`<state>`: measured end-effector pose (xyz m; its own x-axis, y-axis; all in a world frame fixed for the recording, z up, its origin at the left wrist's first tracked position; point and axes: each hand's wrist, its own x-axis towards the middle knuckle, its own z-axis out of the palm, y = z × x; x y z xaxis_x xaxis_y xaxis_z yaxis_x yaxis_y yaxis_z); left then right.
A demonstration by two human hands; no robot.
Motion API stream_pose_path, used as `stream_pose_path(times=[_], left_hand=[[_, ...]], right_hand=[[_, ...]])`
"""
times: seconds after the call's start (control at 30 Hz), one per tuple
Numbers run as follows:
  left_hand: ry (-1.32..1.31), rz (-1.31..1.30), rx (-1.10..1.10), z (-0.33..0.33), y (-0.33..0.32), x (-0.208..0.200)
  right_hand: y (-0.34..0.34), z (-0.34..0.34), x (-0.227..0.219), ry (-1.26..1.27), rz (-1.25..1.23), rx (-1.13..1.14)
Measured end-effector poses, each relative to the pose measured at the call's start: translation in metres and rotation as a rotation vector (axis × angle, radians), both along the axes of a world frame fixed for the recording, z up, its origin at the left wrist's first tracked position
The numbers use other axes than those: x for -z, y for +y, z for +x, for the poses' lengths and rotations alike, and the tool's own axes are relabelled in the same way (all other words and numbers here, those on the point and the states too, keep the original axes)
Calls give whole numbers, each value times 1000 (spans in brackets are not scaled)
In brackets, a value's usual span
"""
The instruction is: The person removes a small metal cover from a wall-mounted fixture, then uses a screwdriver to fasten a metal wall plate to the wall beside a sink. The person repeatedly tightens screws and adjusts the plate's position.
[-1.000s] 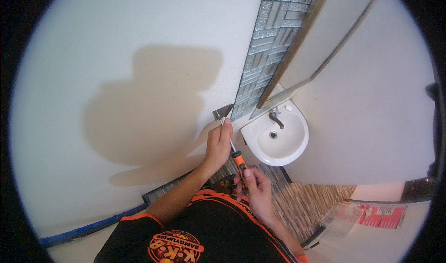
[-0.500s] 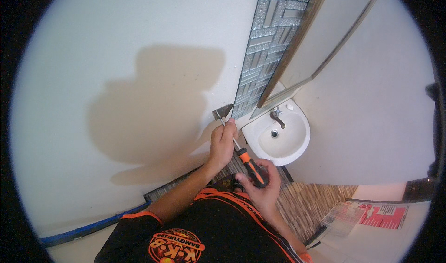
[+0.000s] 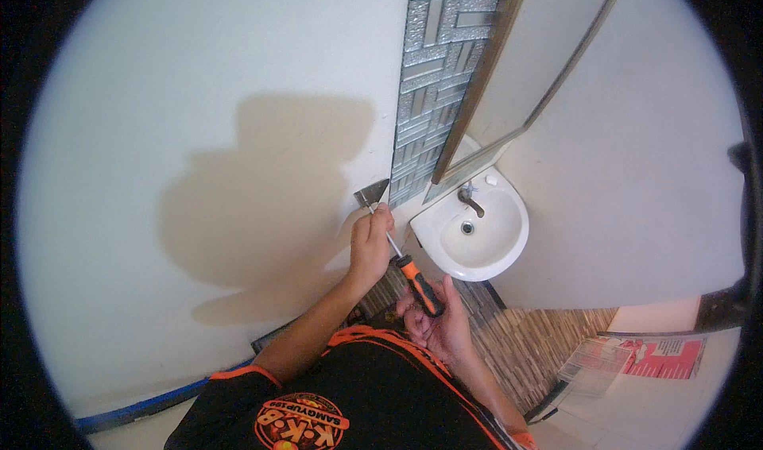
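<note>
A screwdriver (image 3: pixel 418 285) with an orange and black handle slants up toward the wall. My left hand (image 3: pixel 370 247) is closed round its metal shaft, close to the tip. That tip meets a small dark grey plate or recess (image 3: pixel 371 193) in the white wall, beside the tile edge; I cannot tell which it is. Around the lower end of the handle, my right hand (image 3: pixel 445 323) is loosely curled, palm upward. Its thumb stands apart from the handle, and the fingers bend on the other side.
A white washbasin (image 3: pixel 509 239) with a tap (image 3: pixel 470 201) is to the right of my hands. Above it hangs a framed mirror (image 3: pixel 509 92) beside grey patterned tiles (image 3: pixel 425 77). A clear plastic box (image 3: pixel 600 366) and a pink sheet (image 3: pixel 671 357) lie at lower right.
My right hand has loosened from a fuller grip on the handle and turned palm up. My left hand remains on the shaft. The view has shifted slightly.
</note>
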<state>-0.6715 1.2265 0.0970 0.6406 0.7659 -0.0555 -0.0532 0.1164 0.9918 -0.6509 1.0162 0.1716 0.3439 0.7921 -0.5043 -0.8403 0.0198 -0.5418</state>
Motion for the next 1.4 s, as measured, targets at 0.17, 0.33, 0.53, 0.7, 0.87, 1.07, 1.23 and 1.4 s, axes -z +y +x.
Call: stream_pose_path(times=[0.17, 0.33, 0.53, 0.7, 0.87, 1.07, 1.23, 1.4], left_hand=[[23, -86, 19, -5, -1, -4], [31, 4, -52, 2, -6, -4], [-24, -69, -63, 3, -7, -14], [-39, -35, -74, 2, -5, -14], [-40, 20, -82, 6, -1, -7], [199, 148, -68, -9, -3, -25], [174, -112, 26, -12, -24, -33], [-10, -167, 10, -10, -21, -27]], right_hand=[[6, -5, 5, -371, -204, -111], [7, 2, 32, -1165, -145, 292], [-12, 22, 36, 426, 518, -288], [15, 3, 26, -1681, -89, 351], [-7, 22, 0, 86, 164, -141], [4, 12, 14, -995, -186, 7], [4, 2, 21, -1279, -175, 96], [20, 42, 25, -556, 124, 174]])
